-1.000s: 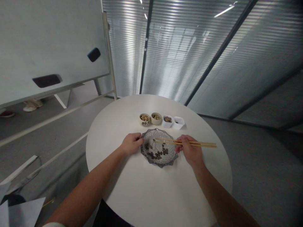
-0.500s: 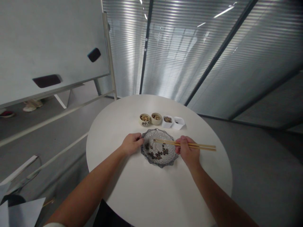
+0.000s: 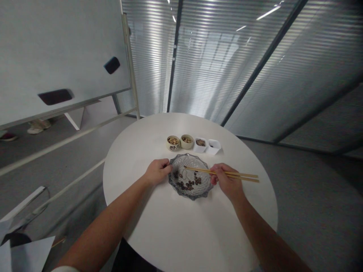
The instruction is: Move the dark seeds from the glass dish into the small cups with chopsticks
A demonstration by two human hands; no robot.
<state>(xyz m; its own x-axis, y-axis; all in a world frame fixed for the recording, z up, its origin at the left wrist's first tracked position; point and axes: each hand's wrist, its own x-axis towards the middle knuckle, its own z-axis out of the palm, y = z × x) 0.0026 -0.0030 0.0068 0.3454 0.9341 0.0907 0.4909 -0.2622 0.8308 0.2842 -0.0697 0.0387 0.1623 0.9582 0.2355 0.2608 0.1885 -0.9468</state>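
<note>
A glass plate (image 3: pixel 204 192) with a wavy rim sits on the round white table (image 3: pixel 181 234); dark beans and a pale one lie scattered in it. My left hand (image 3: pixel 157 172) is closed on the plate's left rim. My right hand (image 3: pixel 225 181) grips a pair of wooden chopsticks (image 3: pixel 227 174). Their tips reach over the plate near the pale bean, and their back ends stick out to the right.
Behind the plate stand two round cups (image 3: pixel 173 142) and two white square dishes (image 3: pixel 214 146), holding nuts or beans. A whiteboard on a stand (image 3: pixel 56 56) is at the left, with a blind-covered glass wall behind. Papers lie at the lower left.
My right hand has dropped slightly and the chopsticks have tilted down toward the plate. My left hand has stayed on the rim.
</note>
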